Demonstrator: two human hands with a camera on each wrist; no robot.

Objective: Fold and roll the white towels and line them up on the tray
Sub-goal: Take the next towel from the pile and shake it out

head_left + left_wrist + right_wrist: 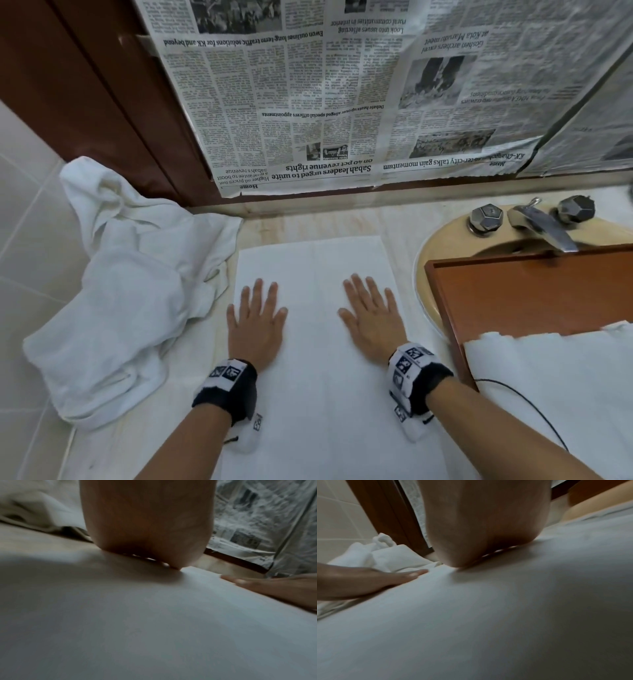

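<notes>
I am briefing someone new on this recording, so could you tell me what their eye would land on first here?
First, the two hands: the left hand and the right hand press flat, fingers spread, on a smooth white towel laid along the counter. Next, the upside-down newspaper covering the wall behind, then the crumpled towels heaped at left and the wooden tray over the basin at right.

The upside-down newspaper (308,102) shows headlines "Sabah leaders urged to unite on 40 pct revenue rights" and "Home".
</notes>
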